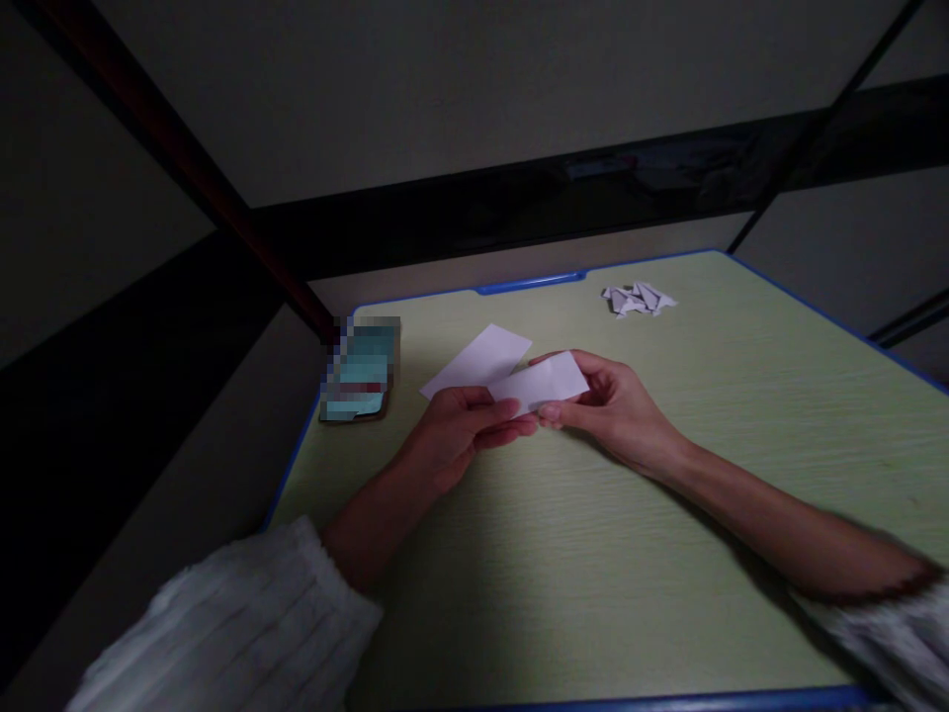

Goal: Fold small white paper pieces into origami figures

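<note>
Paper strip [545, 381], smooth and oblong, is pinched by left hand [454, 429] and right hand [621, 407] over wood-grained tabletop [593, 583].

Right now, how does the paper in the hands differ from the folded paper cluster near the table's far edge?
The held paper is a straight-edged strip, while the paper cluster is angular, with many folds and points. The left hand and right hand grip the held paper; the paper cluster lies on the table. Both look whitish.
</note>
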`<action>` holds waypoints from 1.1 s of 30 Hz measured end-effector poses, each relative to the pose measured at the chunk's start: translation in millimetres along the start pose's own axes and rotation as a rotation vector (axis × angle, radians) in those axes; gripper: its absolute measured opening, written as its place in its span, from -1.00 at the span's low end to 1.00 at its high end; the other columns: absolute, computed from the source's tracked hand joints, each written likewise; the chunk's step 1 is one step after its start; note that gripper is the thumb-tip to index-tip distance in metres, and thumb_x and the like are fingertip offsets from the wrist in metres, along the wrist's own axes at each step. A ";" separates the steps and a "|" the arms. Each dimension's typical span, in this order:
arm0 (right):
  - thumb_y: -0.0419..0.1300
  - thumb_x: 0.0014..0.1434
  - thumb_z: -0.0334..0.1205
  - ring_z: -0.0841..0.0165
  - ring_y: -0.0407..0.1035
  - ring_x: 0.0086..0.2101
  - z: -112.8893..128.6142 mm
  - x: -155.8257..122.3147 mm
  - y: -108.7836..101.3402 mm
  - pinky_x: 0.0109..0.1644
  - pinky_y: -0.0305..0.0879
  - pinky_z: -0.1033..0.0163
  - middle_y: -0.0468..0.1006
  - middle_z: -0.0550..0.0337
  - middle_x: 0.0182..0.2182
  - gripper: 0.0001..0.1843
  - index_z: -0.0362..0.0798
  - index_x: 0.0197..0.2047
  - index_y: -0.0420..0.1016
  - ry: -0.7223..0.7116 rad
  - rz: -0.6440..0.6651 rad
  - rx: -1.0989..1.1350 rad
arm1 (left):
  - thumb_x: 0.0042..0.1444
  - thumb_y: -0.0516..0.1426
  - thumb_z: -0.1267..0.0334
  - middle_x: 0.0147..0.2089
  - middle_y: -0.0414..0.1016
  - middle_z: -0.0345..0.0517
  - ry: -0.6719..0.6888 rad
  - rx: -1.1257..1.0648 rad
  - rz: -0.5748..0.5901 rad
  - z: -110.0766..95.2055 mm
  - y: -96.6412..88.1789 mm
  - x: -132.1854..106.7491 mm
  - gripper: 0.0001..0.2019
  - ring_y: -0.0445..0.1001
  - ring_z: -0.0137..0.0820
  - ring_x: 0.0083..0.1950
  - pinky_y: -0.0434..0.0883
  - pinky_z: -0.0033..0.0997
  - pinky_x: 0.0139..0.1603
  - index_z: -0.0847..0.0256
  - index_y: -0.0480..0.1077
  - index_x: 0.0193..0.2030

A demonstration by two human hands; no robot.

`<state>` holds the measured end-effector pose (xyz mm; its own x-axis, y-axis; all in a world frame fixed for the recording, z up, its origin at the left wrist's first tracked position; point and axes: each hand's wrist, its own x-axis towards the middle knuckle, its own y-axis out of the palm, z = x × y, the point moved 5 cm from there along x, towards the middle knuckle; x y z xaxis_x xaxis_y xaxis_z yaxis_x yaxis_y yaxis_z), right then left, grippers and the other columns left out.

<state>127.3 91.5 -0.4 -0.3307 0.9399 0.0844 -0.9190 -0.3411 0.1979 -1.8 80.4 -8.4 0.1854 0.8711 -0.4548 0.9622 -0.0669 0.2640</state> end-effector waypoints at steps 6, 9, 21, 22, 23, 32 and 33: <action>0.30 -0.21 -0.36 0.52 0.34 -0.57 -2.0 0.1 -1.8 -0.46 0.29 0.41 0.47 0.32 -0.59 -0.79 -0.12 -0.42 0.41 -0.030 -0.001 0.011 | -0.10 0.15 0.47 -0.57 0.49 -0.16 0.000 0.056 0.007 -0.6 -0.6 -0.7 -0.94 0.46 -0.55 -0.51 0.40 -0.64 -0.43 0.35 0.39 -0.55; 0.31 -0.24 -0.36 0.53 0.33 -0.59 -1.8 0.0 -2.2 -0.47 0.28 0.41 0.48 0.32 -0.59 -0.78 -0.12 -0.43 0.42 -0.027 -0.009 0.021 | -0.10 0.15 0.46 -0.57 0.49 -0.15 0.006 0.081 0.030 -0.1 0.9 -1.1 -0.96 0.45 -0.55 -0.53 0.39 -0.64 -0.45 0.35 0.40 -0.53; 0.31 -0.21 -0.32 0.56 0.24 -0.68 -8.8 -0.8 -6.1 -0.58 0.18 0.42 0.44 0.29 -0.72 -0.90 -0.13 -0.62 0.47 -0.010 -0.079 -0.002 | -0.12 0.16 0.43 -0.55 0.51 -0.14 0.044 0.046 0.038 -0.2 1.9 -0.7 -0.96 0.46 -0.55 -0.52 0.38 -0.65 -0.46 0.34 0.41 -0.53; 0.31 -0.21 -0.32 0.56 0.25 -0.68 -8.8 -0.9 -5.7 -0.58 0.18 0.42 0.45 0.28 -0.71 -0.91 -0.13 -0.62 0.48 -0.005 -0.084 0.003 | -0.13 0.17 0.42 -0.55 0.51 -0.13 0.068 0.058 0.034 -0.3 2.1 0.1 -0.97 0.46 -0.54 -0.51 0.39 -0.63 -0.45 0.35 0.41 -0.52; 0.30 -0.20 -0.33 0.57 0.25 -0.68 -8.7 -1.0 -5.2 -0.58 0.19 0.43 0.45 0.28 -0.71 -0.92 -0.13 -0.62 0.48 0.003 -0.088 0.015 | -0.14 0.18 0.39 -0.54 0.51 -0.13 0.109 0.080 0.027 -1.3 2.1 0.6 -0.95 0.46 -0.52 -0.51 0.39 -0.61 -0.45 0.35 0.42 -0.50; 0.09 -0.08 -0.34 0.46 0.41 -0.49 -7.7 -1.4 -0.3 -0.44 0.35 0.41 0.52 0.15 -0.49 -0.81 -0.17 -0.38 0.49 0.276 -0.057 0.465 | 0.00 0.04 0.39 -0.13 0.48 -0.11 1.109 0.974 -0.022 -28.2 -6.7 -21.2 -0.79 0.43 -0.38 -0.10 0.34 -0.37 -0.05 0.15 0.46 -0.26; 0.08 -0.05 -0.29 0.45 0.42 -0.49 -6.2 -1.8 0.3 -0.49 0.34 0.41 0.52 0.14 -0.48 -0.79 -0.18 -0.35 0.47 0.280 -0.049 0.460 | 0.01 0.02 0.40 -0.10 0.46 -0.11 1.181 1.031 -0.011 -28.6 -8.4 -23.4 -0.77 0.42 -0.39 -0.09 0.35 -0.38 -0.07 0.14 0.45 -0.24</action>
<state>126.4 89.8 -6.6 -0.3918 0.9009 -0.1870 -0.7666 -0.2073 0.6077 -19.9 74.5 24.3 0.3976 0.7145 0.5757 0.7702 0.0810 -0.6326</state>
